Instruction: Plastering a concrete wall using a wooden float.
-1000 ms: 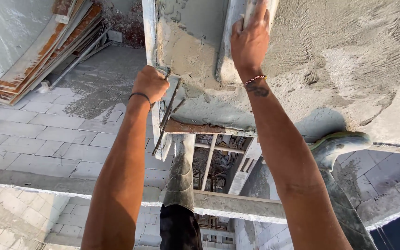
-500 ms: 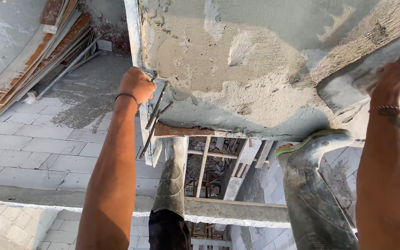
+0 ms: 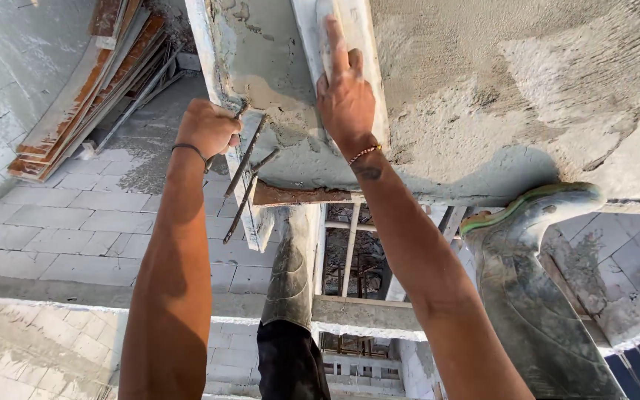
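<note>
Plaster point(image 3: 483, 96), grey and wet, covers the wall face from twelve to three o'clock. Nearest, a rubber boot point(image 3: 535, 296) stands at five o'clock on the ledge point(image 3: 364, 315). Farther out, the right hand point(image 3: 346, 100) lies flat and open at twelve o'clock, fingers stretched along a pale straightedge board point(image 3: 368, 44) pressed on the plaster. The left hand point(image 3: 207, 127), at eleven o'clock, is clenched around a bent steel clamp point(image 3: 250, 174) at the wall's corner. Stacked boards point(image 3: 90, 89) lie farthest, at ten o'clock.
</note>
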